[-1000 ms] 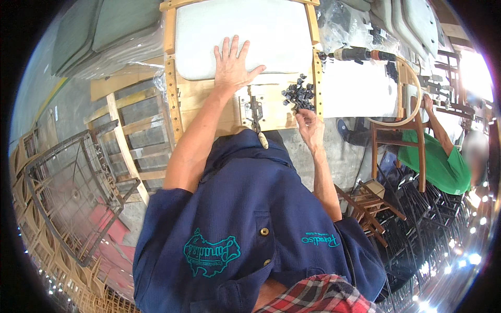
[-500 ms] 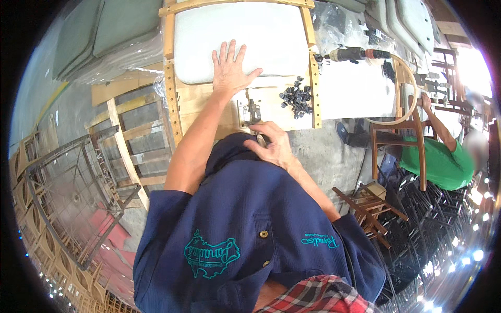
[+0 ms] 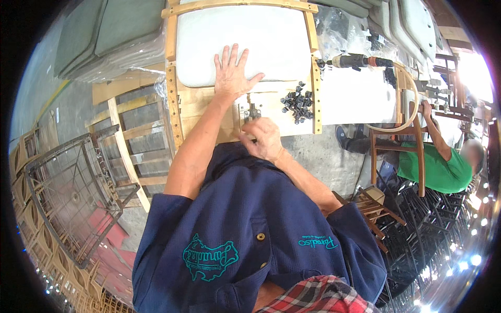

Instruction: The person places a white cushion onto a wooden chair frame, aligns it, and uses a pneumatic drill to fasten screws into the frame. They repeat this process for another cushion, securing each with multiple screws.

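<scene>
My left hand [image 3: 233, 73] lies flat with its fingers spread near the front edge of a pale padded seat cushion [image 3: 276, 41]. This cushion sits in a wooden frame jig [image 3: 315, 94] with drilled side rails. In front of it, a metal toggle clamp [image 3: 251, 110] is fixed to the wooden board. My right hand [image 3: 263, 136] is curled round the near end of the clamp, whose handle its fingers mostly hide. A heap of small black plastic parts [image 3: 297, 104] lies on the board to the right of the clamp.
A power driver [image 3: 352, 61] with a hose lies right of the jig. Stacked cushions [image 3: 125, 26] stand at the far left, and more [image 3: 404, 23] at the far right. At the right, a person in green [image 3: 438, 164] handles a wooden chair [image 3: 420, 151]. Wooden pallets [image 3: 122, 141] stand left.
My right hand has moved slightly forward and left, and its fingers have closed round the clamp's near end. My left hand stays flat on the cushion.
</scene>
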Demonstrator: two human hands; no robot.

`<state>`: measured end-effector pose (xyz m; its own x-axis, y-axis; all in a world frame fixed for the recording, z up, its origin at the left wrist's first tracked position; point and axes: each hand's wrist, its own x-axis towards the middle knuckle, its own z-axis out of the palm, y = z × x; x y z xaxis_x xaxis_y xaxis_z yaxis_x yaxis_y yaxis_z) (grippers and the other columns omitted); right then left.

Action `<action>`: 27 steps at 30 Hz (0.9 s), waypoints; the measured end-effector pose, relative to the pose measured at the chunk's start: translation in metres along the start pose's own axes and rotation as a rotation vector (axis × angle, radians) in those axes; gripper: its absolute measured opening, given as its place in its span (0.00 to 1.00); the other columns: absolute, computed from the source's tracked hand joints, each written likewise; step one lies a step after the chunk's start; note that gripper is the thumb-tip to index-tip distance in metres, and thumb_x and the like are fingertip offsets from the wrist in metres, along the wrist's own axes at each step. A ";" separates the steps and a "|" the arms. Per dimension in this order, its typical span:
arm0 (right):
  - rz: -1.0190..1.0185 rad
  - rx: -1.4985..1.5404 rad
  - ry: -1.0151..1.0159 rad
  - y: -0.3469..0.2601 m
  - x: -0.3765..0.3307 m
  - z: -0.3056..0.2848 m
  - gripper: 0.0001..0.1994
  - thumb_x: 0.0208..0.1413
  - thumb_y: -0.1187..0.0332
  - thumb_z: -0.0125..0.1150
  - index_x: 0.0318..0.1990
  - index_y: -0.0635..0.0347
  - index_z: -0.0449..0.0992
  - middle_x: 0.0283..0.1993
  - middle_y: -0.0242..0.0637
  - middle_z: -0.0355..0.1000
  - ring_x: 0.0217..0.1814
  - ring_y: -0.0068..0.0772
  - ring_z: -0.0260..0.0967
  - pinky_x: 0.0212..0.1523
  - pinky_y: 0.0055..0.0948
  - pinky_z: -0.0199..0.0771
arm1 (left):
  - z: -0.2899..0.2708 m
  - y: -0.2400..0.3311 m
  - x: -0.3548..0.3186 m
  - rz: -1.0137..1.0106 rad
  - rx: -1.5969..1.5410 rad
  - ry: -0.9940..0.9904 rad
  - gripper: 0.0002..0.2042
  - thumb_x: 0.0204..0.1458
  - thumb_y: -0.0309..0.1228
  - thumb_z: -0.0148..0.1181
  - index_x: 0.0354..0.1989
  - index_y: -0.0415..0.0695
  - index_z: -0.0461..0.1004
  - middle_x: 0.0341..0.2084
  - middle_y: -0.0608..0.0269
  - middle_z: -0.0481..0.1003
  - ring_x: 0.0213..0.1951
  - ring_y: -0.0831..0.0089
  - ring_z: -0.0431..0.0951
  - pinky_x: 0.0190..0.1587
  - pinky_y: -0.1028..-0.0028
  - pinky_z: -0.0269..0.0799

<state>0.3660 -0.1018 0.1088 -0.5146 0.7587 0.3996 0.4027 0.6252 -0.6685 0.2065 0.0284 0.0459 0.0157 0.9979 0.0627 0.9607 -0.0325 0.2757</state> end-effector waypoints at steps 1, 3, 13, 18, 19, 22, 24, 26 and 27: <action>-0.002 -0.030 0.066 0.000 0.006 0.002 0.13 0.43 0.69 0.79 0.35 0.58 0.80 0.33 0.35 0.76 0.33 0.40 0.73 0.38 0.37 0.73 | 0.001 0.000 0.000 0.003 0.005 0.004 0.47 0.53 0.71 0.51 0.75 0.51 0.57 0.76 0.50 0.47 0.77 0.50 0.40 0.75 0.40 0.32; -0.013 -0.086 0.152 0.003 0.008 0.003 0.13 0.43 0.70 0.78 0.35 0.56 0.79 0.32 0.33 0.74 0.32 0.38 0.72 0.37 0.36 0.72 | 0.003 0.000 0.000 0.002 0.018 0.005 0.47 0.53 0.71 0.51 0.75 0.51 0.57 0.76 0.50 0.47 0.77 0.50 0.40 0.75 0.40 0.32; -0.080 -0.074 0.117 0.006 -0.018 0.010 0.13 0.40 0.71 0.80 0.29 0.55 0.77 0.25 0.30 0.71 0.27 0.34 0.69 0.33 0.33 0.70 | 0.000 0.000 0.010 -0.012 0.015 -0.039 0.46 0.52 0.71 0.53 0.74 0.54 0.59 0.76 0.53 0.50 0.77 0.51 0.42 0.75 0.40 0.34; 0.007 -0.035 0.023 0.001 -0.021 0.012 0.12 0.41 0.71 0.80 0.29 0.55 0.78 0.24 0.30 0.70 0.26 0.35 0.69 0.30 0.33 0.69 | 0.006 -0.006 0.008 0.021 -0.048 0.069 0.44 0.52 0.70 0.55 0.71 0.53 0.64 0.74 0.53 0.54 0.76 0.50 0.46 0.74 0.38 0.37; 0.016 -0.062 0.024 0.003 -0.019 0.010 0.12 0.41 0.71 0.79 0.30 0.55 0.78 0.24 0.30 0.71 0.26 0.36 0.69 0.30 0.34 0.69 | 0.008 -0.007 0.007 0.033 -0.053 0.094 0.43 0.52 0.70 0.56 0.70 0.53 0.65 0.73 0.53 0.55 0.75 0.50 0.47 0.73 0.37 0.38; 0.055 -0.165 0.183 0.018 0.002 0.009 0.12 0.42 0.71 0.79 0.33 0.54 0.79 0.27 0.29 0.72 0.28 0.36 0.70 0.32 0.35 0.69 | 0.013 -0.009 0.006 0.065 -0.071 0.176 0.43 0.50 0.68 0.59 0.69 0.51 0.67 0.72 0.52 0.58 0.74 0.48 0.50 0.72 0.35 0.41; 0.060 -0.225 0.299 0.031 0.024 0.012 0.12 0.43 0.71 0.78 0.35 0.52 0.79 0.29 0.29 0.72 0.30 0.36 0.70 0.34 0.35 0.69 | 0.014 -0.010 0.007 0.081 -0.085 0.216 0.43 0.49 0.68 0.60 0.68 0.51 0.68 0.71 0.52 0.59 0.74 0.48 0.50 0.71 0.34 0.41; 0.031 -0.268 0.375 0.047 0.046 0.019 0.13 0.44 0.70 0.78 0.36 0.50 0.79 0.31 0.29 0.72 0.32 0.35 0.70 0.37 0.36 0.68 | 0.016 -0.011 0.015 0.090 -0.098 0.246 0.43 0.48 0.67 0.61 0.68 0.51 0.69 0.71 0.52 0.59 0.74 0.48 0.50 0.71 0.34 0.41; 0.032 -0.290 0.384 0.052 0.049 0.020 0.14 0.43 0.71 0.78 0.37 0.51 0.79 0.31 0.28 0.73 0.32 0.35 0.70 0.39 0.36 0.68 | 0.017 -0.008 0.017 0.074 -0.074 0.207 0.44 0.49 0.69 0.59 0.68 0.51 0.68 0.72 0.52 0.58 0.74 0.48 0.49 0.71 0.35 0.40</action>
<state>0.3464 -0.0357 0.0808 -0.2036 0.7570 0.6208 0.6366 0.5842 -0.5035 0.2034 0.0468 0.0285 0.0206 0.9601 0.2789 0.9361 -0.1165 0.3318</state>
